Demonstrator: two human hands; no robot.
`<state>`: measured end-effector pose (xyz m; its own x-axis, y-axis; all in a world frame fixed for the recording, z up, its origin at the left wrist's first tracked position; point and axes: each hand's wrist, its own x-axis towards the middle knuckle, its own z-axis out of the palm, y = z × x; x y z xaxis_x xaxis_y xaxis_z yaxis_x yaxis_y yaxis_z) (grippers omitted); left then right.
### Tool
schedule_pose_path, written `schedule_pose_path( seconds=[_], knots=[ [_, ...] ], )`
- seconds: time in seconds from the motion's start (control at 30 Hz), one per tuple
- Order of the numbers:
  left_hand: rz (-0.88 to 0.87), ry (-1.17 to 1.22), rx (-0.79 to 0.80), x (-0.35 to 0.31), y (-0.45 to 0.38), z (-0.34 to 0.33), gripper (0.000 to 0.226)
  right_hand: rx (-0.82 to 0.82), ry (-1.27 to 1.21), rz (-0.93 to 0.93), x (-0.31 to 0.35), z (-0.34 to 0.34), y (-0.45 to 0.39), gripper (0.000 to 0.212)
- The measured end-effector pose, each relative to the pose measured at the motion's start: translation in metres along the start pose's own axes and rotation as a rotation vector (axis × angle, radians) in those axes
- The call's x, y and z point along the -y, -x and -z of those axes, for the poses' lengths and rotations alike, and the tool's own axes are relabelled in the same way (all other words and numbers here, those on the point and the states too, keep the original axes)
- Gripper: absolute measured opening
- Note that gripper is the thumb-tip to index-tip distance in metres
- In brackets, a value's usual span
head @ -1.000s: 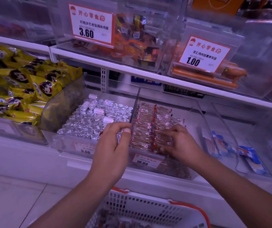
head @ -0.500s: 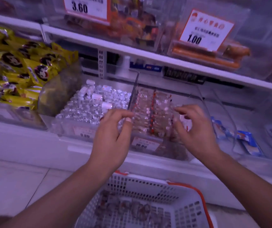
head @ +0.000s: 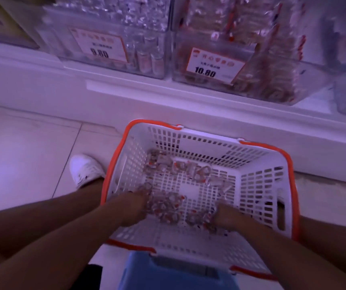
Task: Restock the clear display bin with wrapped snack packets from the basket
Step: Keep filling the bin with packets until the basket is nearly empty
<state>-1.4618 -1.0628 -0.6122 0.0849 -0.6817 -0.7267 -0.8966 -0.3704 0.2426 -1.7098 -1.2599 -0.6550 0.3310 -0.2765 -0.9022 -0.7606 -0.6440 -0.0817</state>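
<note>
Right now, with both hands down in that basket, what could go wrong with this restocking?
The packets are small and loose, so a two-handed scoop by the left hand and right hand may well spill some on the lift. The basket seems perched on a blue stool and might tip. The 9.80 bin sits right beside the 10.80 bin, so packets could get misplaced.

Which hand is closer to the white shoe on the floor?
Left. The left hand is in the basket near its left wall, the side by the white shoe; the right hand is farther right inside.
</note>
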Motion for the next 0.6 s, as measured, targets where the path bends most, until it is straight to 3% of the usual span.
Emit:
schedule_pose_path(
  seconds=[0.07,0.17,0.2,0.3,0.43,0.6],
  knots=[
    [0.047,-0.003,-0.024,0.002,-0.025,-0.012,0.058,-0.004,0.099,-0.001,-0.001,-0.021,-0.015,0.034],
    [0.024,-0.073,-0.100,-0.003,-0.057,-0.029,0.054,-0.150,0.168,-0.019,-0.014,-0.040,-0.030,0.072],
    [-0.009,-0.071,-0.129,-0.006,-0.066,-0.035,0.053,-0.194,0.213,0.035,-0.019,-0.044,-0.035,0.075],
    [-0.082,-0.070,-0.170,-0.012,-0.088,-0.050,0.056,-0.270,0.330,0.239,-0.033,-0.050,-0.046,0.072],
    [-0.039,-0.141,-0.129,-0.009,-0.107,-0.062,0.058,-0.302,0.461,0.533,-0.036,-0.053,-0.059,0.063],
    [0.014,-0.165,-0.059,-0.005,-0.111,-0.078,0.055,-0.222,0.491,0.456,-0.031,-0.062,-0.064,0.056]
  ],
)
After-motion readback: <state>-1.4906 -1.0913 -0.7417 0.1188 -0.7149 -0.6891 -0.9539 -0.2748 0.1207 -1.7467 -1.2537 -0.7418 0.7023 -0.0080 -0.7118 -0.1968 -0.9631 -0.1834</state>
